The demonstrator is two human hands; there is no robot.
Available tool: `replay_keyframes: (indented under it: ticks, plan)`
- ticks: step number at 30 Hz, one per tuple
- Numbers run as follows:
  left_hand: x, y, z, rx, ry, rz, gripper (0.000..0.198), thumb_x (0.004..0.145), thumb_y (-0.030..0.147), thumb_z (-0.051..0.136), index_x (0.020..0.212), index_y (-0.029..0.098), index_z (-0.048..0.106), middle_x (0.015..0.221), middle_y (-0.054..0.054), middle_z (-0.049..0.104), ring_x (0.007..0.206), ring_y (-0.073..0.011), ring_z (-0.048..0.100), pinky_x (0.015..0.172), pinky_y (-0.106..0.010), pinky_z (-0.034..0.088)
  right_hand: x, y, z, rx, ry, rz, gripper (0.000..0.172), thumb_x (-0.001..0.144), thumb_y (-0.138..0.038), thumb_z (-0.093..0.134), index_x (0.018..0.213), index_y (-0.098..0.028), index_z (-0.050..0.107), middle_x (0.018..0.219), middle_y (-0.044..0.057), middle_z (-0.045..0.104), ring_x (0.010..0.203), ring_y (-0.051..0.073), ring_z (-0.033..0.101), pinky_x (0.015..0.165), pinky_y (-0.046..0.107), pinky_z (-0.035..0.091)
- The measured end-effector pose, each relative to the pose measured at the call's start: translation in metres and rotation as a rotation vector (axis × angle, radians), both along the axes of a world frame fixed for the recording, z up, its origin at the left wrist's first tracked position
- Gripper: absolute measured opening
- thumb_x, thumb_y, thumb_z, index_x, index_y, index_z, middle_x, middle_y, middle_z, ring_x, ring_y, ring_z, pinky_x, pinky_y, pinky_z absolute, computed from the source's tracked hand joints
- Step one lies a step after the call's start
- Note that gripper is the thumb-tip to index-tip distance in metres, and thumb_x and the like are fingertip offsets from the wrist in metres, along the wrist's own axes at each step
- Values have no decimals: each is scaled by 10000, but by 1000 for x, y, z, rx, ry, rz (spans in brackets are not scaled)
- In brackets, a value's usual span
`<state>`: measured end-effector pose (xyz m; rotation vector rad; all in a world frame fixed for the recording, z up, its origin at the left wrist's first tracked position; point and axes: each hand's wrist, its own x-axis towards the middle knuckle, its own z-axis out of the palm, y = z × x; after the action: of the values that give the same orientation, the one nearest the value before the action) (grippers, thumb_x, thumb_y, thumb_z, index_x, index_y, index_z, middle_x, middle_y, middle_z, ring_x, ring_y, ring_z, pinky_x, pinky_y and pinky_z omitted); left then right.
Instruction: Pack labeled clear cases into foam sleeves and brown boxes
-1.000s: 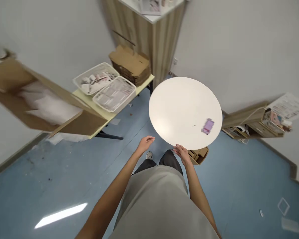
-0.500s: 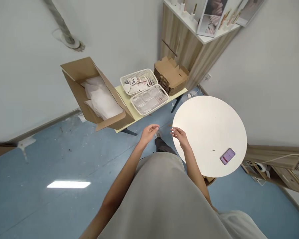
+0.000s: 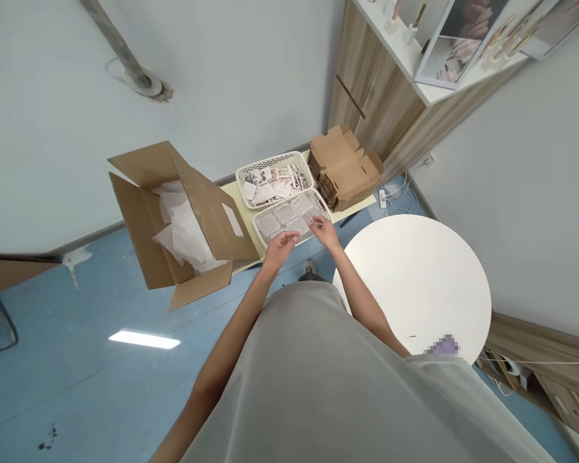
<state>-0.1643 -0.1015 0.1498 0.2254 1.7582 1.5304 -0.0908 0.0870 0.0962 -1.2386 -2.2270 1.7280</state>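
Note:
My left hand (image 3: 280, 249) hovers at the front rim of a white basket (image 3: 258, 230) of clear plastic packs (image 3: 284, 214). Its fingers are bent and apart, with nothing visible in them. My right hand (image 3: 324, 233) reaches over the right end of the same basket, fingers loosely curved and apart; whether they touch the packs is hard to make out. Behind it stands a second white basket (image 3: 240, 172) full of small printed cards or packets (image 3: 275, 183).
On the left, an open cardboard box (image 3: 212, 212) holds white foam-like sheets (image 3: 183, 231). Flattened brown cartons (image 3: 342, 167) are stacked beside the baskets on a narrow yellow table (image 3: 354, 209). At right is a round white table (image 3: 415, 276) with a blurred purple item (image 3: 444, 346).
Both hands have moved forward, from in front of my body to the nearer basket. My view has shifted, and the round table's purple-screened phone now appears blurred.

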Motion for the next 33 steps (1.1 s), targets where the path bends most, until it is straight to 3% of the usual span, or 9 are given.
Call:
replay_keyframes:
  ticks: [4,7,15,20,24,28,33]
  plan:
    - [-8,21,-2,-16,-15,-4,448,808,521,860,1120,205,804,1281,-141,813,1175,-314,766,1110,-494,571,-53,22,3,231,-201,127,585,1024,-412,760,1529,-147,634,1567,200,676,1389,310,704,1222,437,529]
    - [-7,28,-6,-24,-28,6,441,808,522,853,1109,203,808,1260,-138,818,1181,-320,761,1113,-503,565,-78,25,-2,310,-358,144,700,1004,-522,800,1544,-125,597,1590,256,620,1376,379,705,1165,487,568]
    - [-2,24,-13,-52,-54,50,422,803,514,852,1093,210,812,1245,-127,824,1164,-315,765,1123,-503,562,-95,18,-23,356,-439,150,699,982,-500,845,1521,-128,598,1588,274,613,1327,396,738,1109,474,598]
    - [1,18,-11,-60,-59,70,417,818,527,834,1097,219,807,1255,-127,824,1140,-308,775,1109,-499,572,-84,29,-25,216,-391,46,367,982,-407,836,1233,-154,746,1369,206,779,1257,321,776,1073,398,582]
    - [8,12,-8,-42,-70,43,460,812,560,846,1127,227,807,1263,-123,826,1143,-299,774,1101,-480,578,-64,36,-22,50,-239,-135,190,945,-327,817,1041,-193,722,1100,95,840,1056,227,826,927,293,598]
    - [19,5,-7,-37,-110,41,484,799,563,872,1138,225,796,1275,-127,823,1149,-296,776,1093,-468,588,-24,30,-10,-152,-14,-330,227,914,-333,818,978,-212,637,889,1,783,800,164,816,727,225,576]
    - [41,-6,-10,-40,-151,54,481,840,525,876,1188,219,749,1304,-138,803,1175,-294,782,1103,-473,594,42,2,15,-327,153,-450,407,809,-403,948,890,-225,591,753,-35,726,671,143,767,618,205,528]
